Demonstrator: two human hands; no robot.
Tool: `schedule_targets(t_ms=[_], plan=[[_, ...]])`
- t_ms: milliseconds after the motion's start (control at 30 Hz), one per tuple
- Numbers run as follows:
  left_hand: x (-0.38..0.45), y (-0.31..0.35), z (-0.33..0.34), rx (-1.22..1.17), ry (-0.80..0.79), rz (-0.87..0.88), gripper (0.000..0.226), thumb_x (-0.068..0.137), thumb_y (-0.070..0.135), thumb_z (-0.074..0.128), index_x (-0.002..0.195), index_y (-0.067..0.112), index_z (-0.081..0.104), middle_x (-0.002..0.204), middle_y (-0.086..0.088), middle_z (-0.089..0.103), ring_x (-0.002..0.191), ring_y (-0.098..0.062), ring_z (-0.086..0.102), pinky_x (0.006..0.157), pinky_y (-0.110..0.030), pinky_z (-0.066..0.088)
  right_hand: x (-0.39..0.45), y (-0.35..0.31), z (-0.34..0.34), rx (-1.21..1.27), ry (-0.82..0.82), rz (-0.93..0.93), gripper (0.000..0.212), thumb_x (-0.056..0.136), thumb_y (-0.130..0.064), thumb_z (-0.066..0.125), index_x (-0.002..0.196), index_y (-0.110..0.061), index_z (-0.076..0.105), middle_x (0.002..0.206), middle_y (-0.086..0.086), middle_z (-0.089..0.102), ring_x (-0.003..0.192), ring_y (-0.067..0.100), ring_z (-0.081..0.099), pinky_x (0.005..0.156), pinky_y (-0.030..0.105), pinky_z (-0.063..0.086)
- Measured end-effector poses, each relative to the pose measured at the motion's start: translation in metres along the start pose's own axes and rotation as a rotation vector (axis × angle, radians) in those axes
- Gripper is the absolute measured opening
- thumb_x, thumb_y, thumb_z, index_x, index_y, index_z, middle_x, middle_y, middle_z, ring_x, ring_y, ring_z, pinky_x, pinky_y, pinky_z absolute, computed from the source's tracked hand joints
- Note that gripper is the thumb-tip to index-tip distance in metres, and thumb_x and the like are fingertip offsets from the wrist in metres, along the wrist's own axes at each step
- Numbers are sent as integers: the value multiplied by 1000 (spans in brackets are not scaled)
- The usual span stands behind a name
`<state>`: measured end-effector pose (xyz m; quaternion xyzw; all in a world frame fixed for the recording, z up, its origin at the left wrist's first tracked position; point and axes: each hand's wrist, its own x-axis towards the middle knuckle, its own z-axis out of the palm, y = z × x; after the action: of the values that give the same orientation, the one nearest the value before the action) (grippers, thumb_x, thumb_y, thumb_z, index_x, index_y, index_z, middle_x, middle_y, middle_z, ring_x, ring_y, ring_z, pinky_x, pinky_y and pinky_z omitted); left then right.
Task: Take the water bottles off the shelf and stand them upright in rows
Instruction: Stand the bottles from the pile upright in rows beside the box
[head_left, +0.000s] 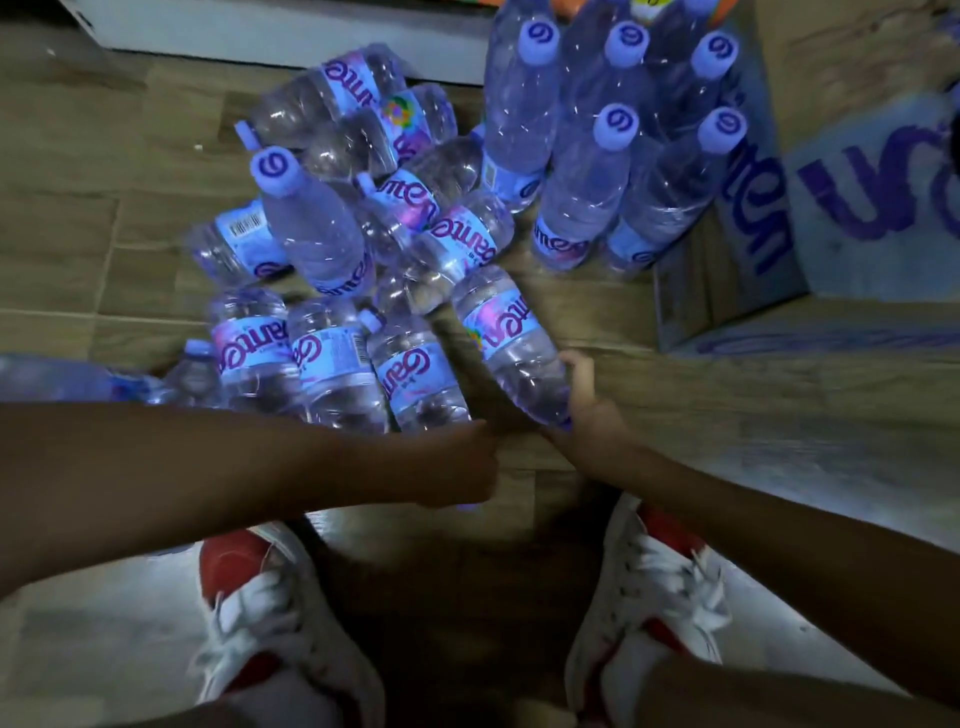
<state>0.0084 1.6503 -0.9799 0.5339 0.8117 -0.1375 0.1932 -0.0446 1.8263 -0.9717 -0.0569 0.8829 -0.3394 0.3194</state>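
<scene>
Several clear water bottles with purple caps lie in a heap (363, 291) on the wood-look floor. One bottle (317, 228) stands upright in the middle of the heap. Several more stand upright in rows (613, 156) at the upper right, beside a box. My right hand (587, 410) grips the neck end of a lying bottle (514, 338) at the near edge of the heap. My left hand (462, 462) is closed in a fist just left of it. A bluish bit shows under the fist, and I cannot tell what it holds.
An open cardboard box (753, 249) with purple print stands at the right against the upright bottles. A white shelf base (260, 31) runs along the top. My red-and-white shoes (270, 613) are planted below my arms.
</scene>
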Motion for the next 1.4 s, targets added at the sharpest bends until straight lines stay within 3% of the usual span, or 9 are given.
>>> schedule_targets(t_ms=[167, 300, 467, 567, 700, 867, 967, 1133, 1400], plan=[[1, -31, -31, -271, 241, -35, 17, 61, 39, 60, 64, 22, 59, 61, 5, 63, 63, -15, 64, 57, -22, 48, 6, -10, -66, -196, 2, -138, 60, 80, -17, 68, 132, -22, 36, 100, 6, 63, 98, 31, 64, 71, 20, 37], [-9, -67, -87, -568, 406, -326, 34, 79, 49, 60, 96, 20, 61, 95, -1, 67, 93, -24, 63, 78, -34, 51, 0, -33, -115, -233, 231, -242, 30, 85, -22, 64, 111, -8, 53, 74, 0, 58, 63, 17, 57, 55, 12, 35], [-19, -110, -112, -971, 652, -542, 39, 72, 45, 71, 96, 15, 66, 84, -3, 70, 72, -15, 59, 70, -24, 46, 14, -64, -157, -408, 461, -428, 18, 88, -24, 60, 94, -7, 55, 70, 9, 58, 62, 26, 55, 57, 34, 42], [0, -112, -124, -943, 687, -495, 32, 75, 35, 72, 100, 16, 64, 94, -1, 71, 78, -2, 56, 75, -23, 45, 14, -60, -183, -488, 572, -458, 14, 83, -17, 64, 87, -4, 60, 67, 17, 60, 61, 33, 56, 55, 32, 41], [21, -123, -140, -845, 761, -547, 36, 78, 34, 69, 108, 16, 61, 105, -1, 69, 92, -17, 61, 75, -25, 41, 8, -56, -195, -405, 649, -446, 18, 75, -24, 61, 80, -7, 64, 59, 11, 55, 53, 25, 50, 49, 12, 33], [32, -137, -135, -861, 749, -613, 37, 79, 29, 68, 107, 7, 57, 106, -8, 65, 90, -19, 58, 72, -25, 37, 24, -58, -181, -457, 584, -525, 21, 73, -22, 57, 86, -7, 65, 73, 15, 61, 67, 30, 57, 55, 36, 48], [34, -139, -137, -900, 707, -636, 38, 80, 32, 67, 105, 9, 52, 110, -6, 56, 104, -22, 54, 85, -37, 44, 34, -47, -174, -606, 560, -548, 20, 76, -23, 54, 84, -7, 63, 69, 12, 56, 64, 32, 56, 56, 35, 48], [38, -138, -149, -631, 549, -593, 45, 87, 33, 57, 121, 8, 42, 118, -11, 41, 107, -27, 46, 68, -33, 37, 36, -44, -172, -578, 582, -491, 20, 72, -16, 66, 88, -4, 65, 81, 16, 59, 73, 36, 60, 55, 33, 47], [40, -137, -151, -644, 543, -533, 45, 88, 28, 57, 123, 5, 40, 119, -15, 38, 97, -30, 49, 67, -31, 29, 34, -44, -166, -603, 535, -430, 32, 70, -26, 56, 89, -3, 67, 88, 16, 61, 83, 41, 58, 63, 38, 46]])
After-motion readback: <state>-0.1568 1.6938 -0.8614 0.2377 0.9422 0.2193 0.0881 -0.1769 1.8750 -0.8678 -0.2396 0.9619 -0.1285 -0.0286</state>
